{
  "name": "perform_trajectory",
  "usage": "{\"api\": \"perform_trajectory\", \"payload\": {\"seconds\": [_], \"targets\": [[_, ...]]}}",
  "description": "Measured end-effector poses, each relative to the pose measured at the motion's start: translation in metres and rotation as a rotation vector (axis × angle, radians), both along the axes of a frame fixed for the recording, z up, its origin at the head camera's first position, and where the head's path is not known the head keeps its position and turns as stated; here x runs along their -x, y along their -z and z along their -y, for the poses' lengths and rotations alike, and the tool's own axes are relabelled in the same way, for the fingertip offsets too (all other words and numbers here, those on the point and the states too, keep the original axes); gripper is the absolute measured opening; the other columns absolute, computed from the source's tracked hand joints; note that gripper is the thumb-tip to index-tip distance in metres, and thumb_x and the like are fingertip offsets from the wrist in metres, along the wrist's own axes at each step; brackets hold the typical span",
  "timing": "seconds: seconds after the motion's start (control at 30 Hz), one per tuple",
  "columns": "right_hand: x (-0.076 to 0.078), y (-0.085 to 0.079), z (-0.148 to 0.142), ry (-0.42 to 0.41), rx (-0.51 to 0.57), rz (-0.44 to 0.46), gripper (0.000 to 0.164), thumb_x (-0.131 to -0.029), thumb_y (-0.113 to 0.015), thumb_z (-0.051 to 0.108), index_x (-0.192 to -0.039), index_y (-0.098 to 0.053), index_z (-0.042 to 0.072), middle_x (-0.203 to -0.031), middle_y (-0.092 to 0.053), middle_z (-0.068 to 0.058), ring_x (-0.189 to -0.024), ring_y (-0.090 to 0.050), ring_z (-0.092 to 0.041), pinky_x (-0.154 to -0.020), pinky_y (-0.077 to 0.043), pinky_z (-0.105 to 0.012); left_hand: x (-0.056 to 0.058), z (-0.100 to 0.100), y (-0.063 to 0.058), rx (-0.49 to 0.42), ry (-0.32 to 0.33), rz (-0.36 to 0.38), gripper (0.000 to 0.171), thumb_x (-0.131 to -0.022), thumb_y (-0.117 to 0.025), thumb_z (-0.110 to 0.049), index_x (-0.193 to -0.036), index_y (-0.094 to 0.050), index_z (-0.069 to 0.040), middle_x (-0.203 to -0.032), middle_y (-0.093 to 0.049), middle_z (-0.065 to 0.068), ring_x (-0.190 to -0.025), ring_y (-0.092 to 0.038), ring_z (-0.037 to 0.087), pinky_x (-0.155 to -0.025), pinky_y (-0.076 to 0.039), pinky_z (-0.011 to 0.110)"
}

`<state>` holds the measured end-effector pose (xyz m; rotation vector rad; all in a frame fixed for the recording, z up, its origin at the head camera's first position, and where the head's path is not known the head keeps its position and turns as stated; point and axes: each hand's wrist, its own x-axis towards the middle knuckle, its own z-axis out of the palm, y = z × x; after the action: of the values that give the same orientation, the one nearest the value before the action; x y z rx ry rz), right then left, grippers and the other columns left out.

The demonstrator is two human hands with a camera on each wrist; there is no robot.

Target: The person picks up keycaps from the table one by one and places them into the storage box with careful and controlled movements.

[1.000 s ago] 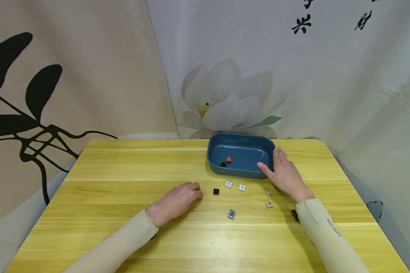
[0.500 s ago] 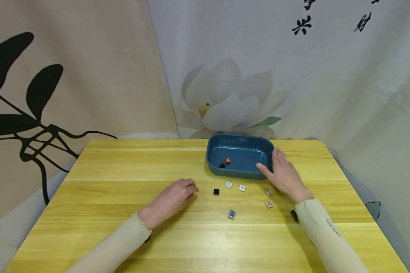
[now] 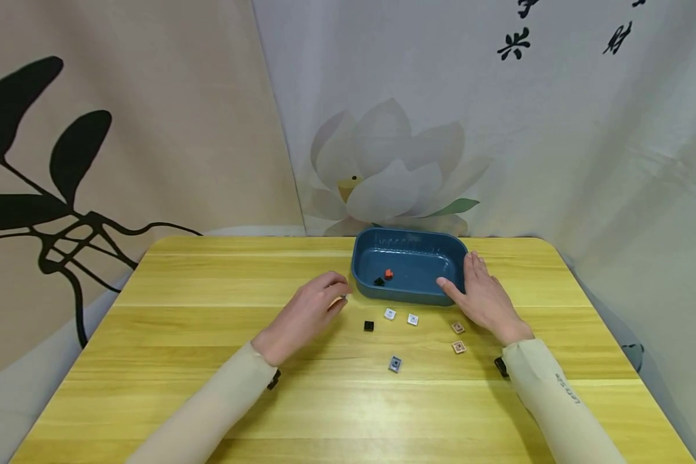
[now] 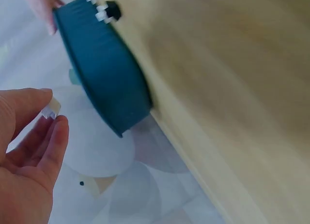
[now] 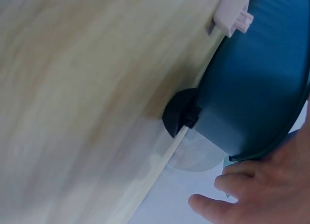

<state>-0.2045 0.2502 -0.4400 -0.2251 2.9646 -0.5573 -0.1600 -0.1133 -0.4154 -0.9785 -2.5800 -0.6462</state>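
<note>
My left hand (image 3: 306,316) is just left of the blue tray (image 3: 403,296), above the table. Its thumb and fingertips pinch a small whitish keycap-like piece (image 4: 52,108), seen best in the left wrist view. On the tray's right side lies my right hand (image 3: 490,303), with long straight fingers along the wall and the thumb over the rim. Inside the tray sit a small orange piece (image 3: 388,274) and a black piece (image 3: 379,281).
In front of the tray lie two white pieces, one a white square (image 3: 390,314), a black square (image 3: 368,326) and a grey-blue piece (image 3: 395,364). Two tan pieces, including a tan square (image 3: 459,347), lie near my right wrist. A printed curtain (image 3: 220,129) hangs behind the table.
My left hand first drew back slightly to the left, then rose forward and right toward the tray's left side. The right hand has stayed against the tray.
</note>
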Motion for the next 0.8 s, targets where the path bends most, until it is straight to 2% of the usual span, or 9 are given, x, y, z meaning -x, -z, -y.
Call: {"api": "perform_trajectory", "payload": {"seconds": [0.2, 0.43, 0.8], "targets": [[0.001, 0.002, -0.001, -0.001, -0.005, -0.007, 0.11, -0.1, -0.029, 0.078, -0.161, 0.002, -0.007, -0.17, 0.009, -0.024, -0.157, 0.0, -0.044, -0.12, -0.011, -0.069, 0.02, -0.02, -0.009, -0.041, 0.011, -0.011, 0.024, -0.092, -0.077, 0.0, -0.115, -0.077, -0.006, -0.115, -0.068, 0.004, -0.101, -0.068, 0.014, -0.088, -0.057, 0.023], [0.001, 0.003, 0.0, -0.008, -0.002, -0.008, 0.109, -0.1, -0.029, 0.078, -0.161, 0.002, -0.007, -0.17, 0.009, -0.024, -0.157, 0.0, -0.044, -0.12, -0.012, -0.069, 0.041, -0.037, -0.011, -0.008, -0.001, -0.017, 0.022, -0.095, -0.075, -0.006, -0.117, -0.076, -0.008, -0.116, -0.067, 0.004, -0.1, -0.068, 0.014, -0.088, -0.056, 0.023], [0.001, 0.003, -0.001, -0.007, 0.0, -0.012, 0.109, -0.1, -0.029, 0.077, -0.161, 0.002, -0.007, -0.17, 0.009, -0.024, -0.157, 0.0, -0.044, -0.119, -0.012, -0.069, 0.067, -0.059, -0.009, 0.036, -0.034, 0.072, 0.021, -0.1, -0.071, -0.015, -0.12, -0.075, -0.01, -0.115, -0.067, 0.002, -0.101, -0.067, 0.014, -0.088, -0.056, 0.025]]}}
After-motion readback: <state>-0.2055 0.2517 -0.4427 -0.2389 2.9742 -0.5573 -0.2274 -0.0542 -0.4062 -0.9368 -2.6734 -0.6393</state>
